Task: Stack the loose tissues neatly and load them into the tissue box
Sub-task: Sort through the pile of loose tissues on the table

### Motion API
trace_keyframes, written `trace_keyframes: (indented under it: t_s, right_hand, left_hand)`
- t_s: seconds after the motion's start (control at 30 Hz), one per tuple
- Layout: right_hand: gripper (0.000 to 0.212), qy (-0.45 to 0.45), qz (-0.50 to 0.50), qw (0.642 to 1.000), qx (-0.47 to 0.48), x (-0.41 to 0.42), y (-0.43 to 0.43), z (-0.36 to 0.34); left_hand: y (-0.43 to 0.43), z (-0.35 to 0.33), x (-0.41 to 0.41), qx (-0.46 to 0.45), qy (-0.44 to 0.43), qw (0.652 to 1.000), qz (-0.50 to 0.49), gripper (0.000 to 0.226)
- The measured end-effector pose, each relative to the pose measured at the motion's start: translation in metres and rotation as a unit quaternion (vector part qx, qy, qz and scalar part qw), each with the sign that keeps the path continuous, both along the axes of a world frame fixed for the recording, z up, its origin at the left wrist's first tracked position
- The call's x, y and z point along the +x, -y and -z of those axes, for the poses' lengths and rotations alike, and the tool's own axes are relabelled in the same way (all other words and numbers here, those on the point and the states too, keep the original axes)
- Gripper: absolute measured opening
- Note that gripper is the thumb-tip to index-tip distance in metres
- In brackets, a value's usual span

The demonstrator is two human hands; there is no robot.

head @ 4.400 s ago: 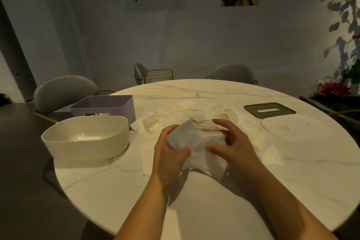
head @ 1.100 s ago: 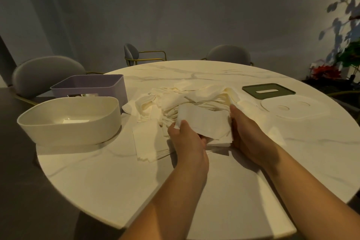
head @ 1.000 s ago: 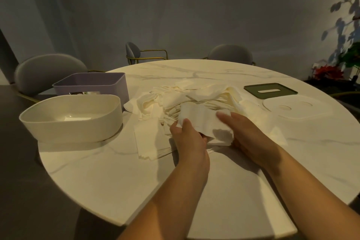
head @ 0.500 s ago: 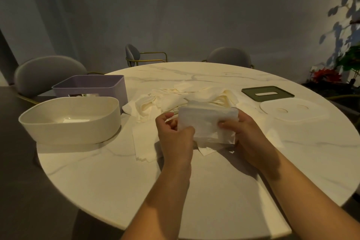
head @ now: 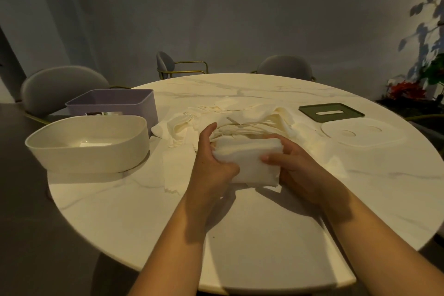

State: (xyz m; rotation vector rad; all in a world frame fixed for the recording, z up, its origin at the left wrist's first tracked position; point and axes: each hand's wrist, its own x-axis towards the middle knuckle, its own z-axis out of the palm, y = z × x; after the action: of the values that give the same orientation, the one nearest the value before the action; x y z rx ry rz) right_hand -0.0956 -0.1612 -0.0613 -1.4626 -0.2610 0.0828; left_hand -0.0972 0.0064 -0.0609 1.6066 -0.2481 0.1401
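Note:
A small stack of white tissues [head: 249, 161] is held just above the marble table [head: 264, 235] between both hands. My left hand [head: 211, 166] grips its left edge, thumb on top. My right hand [head: 295, 168] grips the right edge, thumb across the top. Behind them lies a loose heap of tissues [head: 242, 120], with a few flat tissues [head: 175, 170] to the left. A white open tissue box [head: 91, 144] stands at the left, a purple open box [head: 115, 106] behind it.
A green lid with a slot [head: 331, 113] and a white lid [head: 360, 132] lie at the right of the table. Grey chairs [head: 62, 84] surround the far side. A plant with red flowers [head: 406, 89] stands at the right wall.
The held stack has tilted from upright to flatter and sunk lower toward the table. Both hands stay on its two ends.

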Motion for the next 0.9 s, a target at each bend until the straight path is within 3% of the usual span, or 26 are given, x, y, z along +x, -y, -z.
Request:
trace_keyframes:
  t_s: [0.3, 0.47, 0.63, 0.9]
  right_hand:
    - [0.044, 0.091, 0.054, 0.986, -0.126, 0.001, -0.005, 0.005]
    - [0.047, 0.109, 0.123, 0.984, -0.07, 0.0, -0.008, 0.003]
    - [0.037, 0.124, 0.157, 0.975, -0.1, -0.001, -0.006, 0.003]
    - [0.032, 0.22, 0.193, 0.924, -0.244, -0.002, -0.008, 0.003]
  left_hand:
    - [0.008, -0.001, -0.006, 0.027, 0.014, 1.0, 0.009, 0.086]
    - [0.011, -0.009, -0.011, -0.042, 0.008, 0.998, -0.035, 0.073]
    - [0.01, -0.011, -0.013, -0.066, -0.01, 0.997, -0.048, 0.069]
    - [0.014, -0.016, -0.02, -0.061, -0.019, 0.997, -0.048, 0.055]
